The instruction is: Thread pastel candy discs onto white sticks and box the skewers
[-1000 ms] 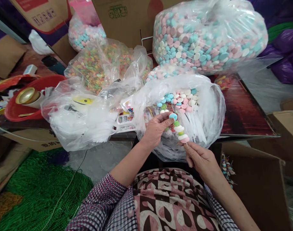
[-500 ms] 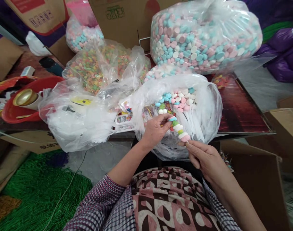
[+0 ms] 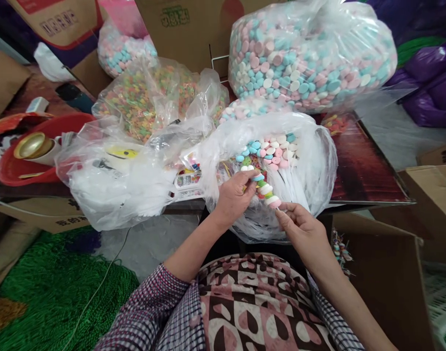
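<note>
A candy skewer (image 3: pixel 266 189) of pink, white, green and blue pieces slants between my two hands. At its upper end, my left hand (image 3: pixel 234 195) pinches near the blue and white piece; the fingertips partly hide what they press on. My right hand (image 3: pixel 299 222) grips the thin stick just below the pink candy at the lower end. Under both hands lies an opened clear plastic bag (image 3: pixel 327 156) holding loose marshmallow candies (image 3: pixel 277 146) in pink, white and blue, with white sticks (image 3: pixel 289 181) beside them.
A large bag of marshmallow candies (image 3: pixel 311 58) stands at the back. Left of it is a bag of small coloured candies (image 3: pixel 146 102). A red basin (image 3: pixel 7 165) with a gold bowl (image 3: pixel 32 146) sits far left. An open cardboard box (image 3: pixel 380 273) stands at lower right.
My right hand and the lower end of the skewer have shifted slightly left and up. My left hand has moved a little left, still at the upper end.
</note>
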`<state>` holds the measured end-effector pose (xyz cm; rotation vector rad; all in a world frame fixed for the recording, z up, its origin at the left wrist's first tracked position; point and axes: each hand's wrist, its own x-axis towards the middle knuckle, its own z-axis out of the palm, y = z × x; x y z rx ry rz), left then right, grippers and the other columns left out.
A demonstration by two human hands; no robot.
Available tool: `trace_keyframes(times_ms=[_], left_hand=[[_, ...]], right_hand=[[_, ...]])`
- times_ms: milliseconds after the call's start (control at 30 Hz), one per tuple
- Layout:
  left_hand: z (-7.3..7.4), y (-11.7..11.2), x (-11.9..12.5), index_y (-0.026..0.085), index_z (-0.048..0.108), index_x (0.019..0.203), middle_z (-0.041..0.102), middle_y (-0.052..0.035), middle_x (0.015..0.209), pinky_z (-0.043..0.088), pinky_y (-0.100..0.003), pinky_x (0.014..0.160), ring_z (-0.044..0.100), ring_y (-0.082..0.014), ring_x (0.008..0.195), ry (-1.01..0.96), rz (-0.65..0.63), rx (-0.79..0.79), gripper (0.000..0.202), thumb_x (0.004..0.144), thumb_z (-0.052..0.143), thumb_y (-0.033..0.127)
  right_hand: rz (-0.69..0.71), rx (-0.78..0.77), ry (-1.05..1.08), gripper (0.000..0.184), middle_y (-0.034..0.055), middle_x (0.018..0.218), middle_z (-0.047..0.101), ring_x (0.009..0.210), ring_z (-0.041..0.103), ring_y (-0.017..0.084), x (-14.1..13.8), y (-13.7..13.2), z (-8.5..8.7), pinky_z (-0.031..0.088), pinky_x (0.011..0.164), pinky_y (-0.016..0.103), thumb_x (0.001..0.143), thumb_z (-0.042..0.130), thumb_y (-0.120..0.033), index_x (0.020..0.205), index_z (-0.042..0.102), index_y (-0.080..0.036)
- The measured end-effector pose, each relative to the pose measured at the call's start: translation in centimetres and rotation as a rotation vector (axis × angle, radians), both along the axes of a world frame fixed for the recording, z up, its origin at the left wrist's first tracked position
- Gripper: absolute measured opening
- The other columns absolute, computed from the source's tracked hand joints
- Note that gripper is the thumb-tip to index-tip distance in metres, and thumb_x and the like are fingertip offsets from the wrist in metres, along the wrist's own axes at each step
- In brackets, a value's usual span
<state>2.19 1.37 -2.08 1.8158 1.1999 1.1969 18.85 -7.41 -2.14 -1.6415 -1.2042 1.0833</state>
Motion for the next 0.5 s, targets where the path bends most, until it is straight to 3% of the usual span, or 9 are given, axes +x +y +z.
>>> trace_keyframes(times_ms=[133,333,433,500], left_hand=[[-0.1,-0.4,0.4,0.023,0.07,0.107,0.075,-0.0059,0.112,0.05,-0.033,0.096,0.068,-0.0191,0.105,0.037,-0.016,0.015,0.028,0.086,0.054,0.013],[-0.2,-0.9,0.8,0.023,0.072,0.105,0.075,-0.006,0.112,0.048,-0.034,0.101,0.068,-0.0192,0.107,-0.016,-0.014,-0.006,0.03,0.085,0.054,0.011],[-0.1,-1.0,0.7,0.024,0.072,0.109,0.075,-0.0048,0.113,0.049,-0.033,0.099,0.068,-0.0189,0.106,-0.143,-0.034,-0.108,0.029,0.085,0.058,0.016],[0.2,-0.9,0.3,0.025,0.068,0.119,0.073,-0.0051,0.116,0.051,-0.031,0.094,0.068,-0.018,0.102,-0.254,-0.08,-0.182,0.034,0.086,0.06,0.022]], right_hand=[[-0.082,0.081,-0.049,0.033,-0.0016,0.057,0.054,0.053,0.046,0.014,-0.1,-0.4,-0.1,0.037,0.051,0.026,0.085,0.064,-0.053,0.08,0.068,-0.021],[-0.006,-0.215,0.539,0.044,-0.0095,0.046,0.038,0.036,0.021,0.005,-1.6,0.0,-0.4,0.014,0.035,0.021,0.076,0.07,-0.061,0.082,0.061,-0.019],[0.003,-0.23,0.618,0.043,-0.0101,0.046,0.037,0.035,0.021,0.004,-1.4,0.1,0.4,0.013,0.036,0.021,0.073,0.074,-0.059,0.08,0.061,-0.019],[-0.059,-0.141,0.575,0.039,-0.0091,0.047,0.038,0.037,0.023,0.005,-0.5,-0.1,1.4,0.014,0.038,0.021,0.075,0.075,-0.056,0.078,0.062,-0.019]])
